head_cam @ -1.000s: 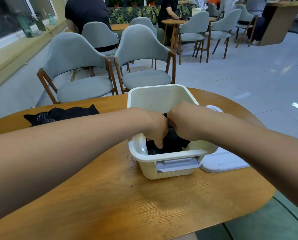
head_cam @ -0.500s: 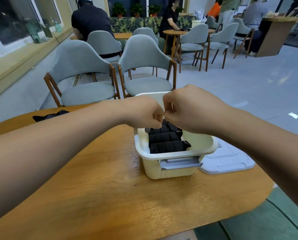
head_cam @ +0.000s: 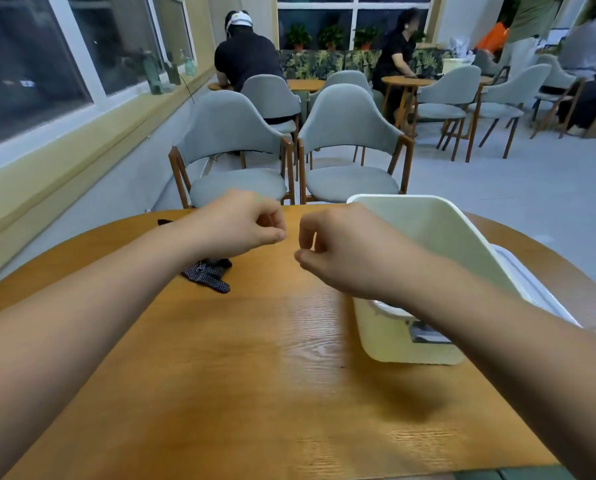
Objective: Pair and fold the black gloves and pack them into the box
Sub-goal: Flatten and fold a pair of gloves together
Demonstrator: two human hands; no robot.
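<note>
A loose pile of black dotted gloves (head_cam: 210, 274) lies on the wooden table (head_cam: 241, 375), partly hidden under my left forearm. A small black tip (head_cam: 165, 222) pokes out beyond that arm. My left hand (head_cam: 244, 221) hovers just above and behind the gloves with curled fingers, holding nothing. My right hand (head_cam: 327, 252) hangs beside it, also curled with nothing in it, just left of the cream plastic box (head_cam: 431, 230). My right forearm crosses the box and hides its inside.
A white lid (head_cam: 535, 289) lies on the table against the box's right side. Two grey chairs (head_cam: 348, 147) stand at the table's far edge. Further back, people sit at other tables. A window ledge runs along the left.
Both hands have lifted out of the box and swung left over the table toward the loose gloves. The view has turned left, so the box now sits at the right.
</note>
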